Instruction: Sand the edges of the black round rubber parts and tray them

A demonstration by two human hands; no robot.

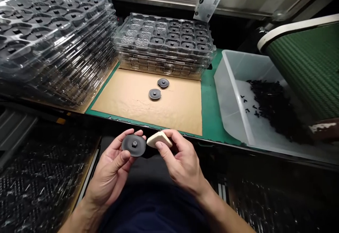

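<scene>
In my left hand (113, 169) is a black disc-shaped plastic part (134, 145) with a small raised post at its centre, gripped by the edge between thumb and fingers. My right hand (182, 159) pinches a cream-coloured flat pad (159, 139), maybe felt or sponge, close to the disc's right edge. Whether the pad touches the disc I cannot tell. Beyond my hands, two similar black parts, a nearer one (154, 94) and a farther one (163, 83), lie on a cardboard sheet (122, 99).
Clear plastic trays (169, 58) holding black parts are stacked behind the cardboard. A taller tray stack (87, 49) stands at the left. On the right, a translucent bin (233, 99) contains small black pieces (275, 109), beside a green conveyor belt (304, 56).
</scene>
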